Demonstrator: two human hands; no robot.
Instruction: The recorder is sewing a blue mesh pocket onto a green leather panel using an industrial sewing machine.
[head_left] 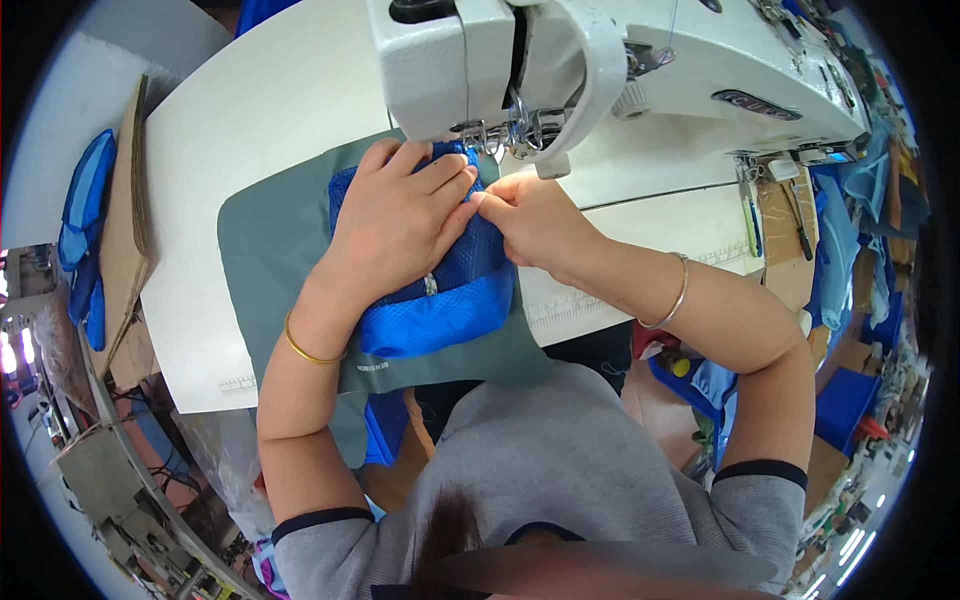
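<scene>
White tabletop is stretching beneath the work, with cardboard standing along its left edge and a blue bundle leaning beyond it. Slim hand tools are lying at the far right, near more cardboard, while blue cloth is hanging past that side. Overhead, a white sewing machine is crowding the space, its metal needle parts sitting just beyond the fingers. Blue fabric piece, part dark mesh, is lying on a grey-green sheet at the table's near middle, its far end reaching the needle area. Left hand is spreading loosely, palm down, pressing the blue fabric and covering much of it. Right hand is closing thumb against fingers, pinching the fabric's right edge.
</scene>
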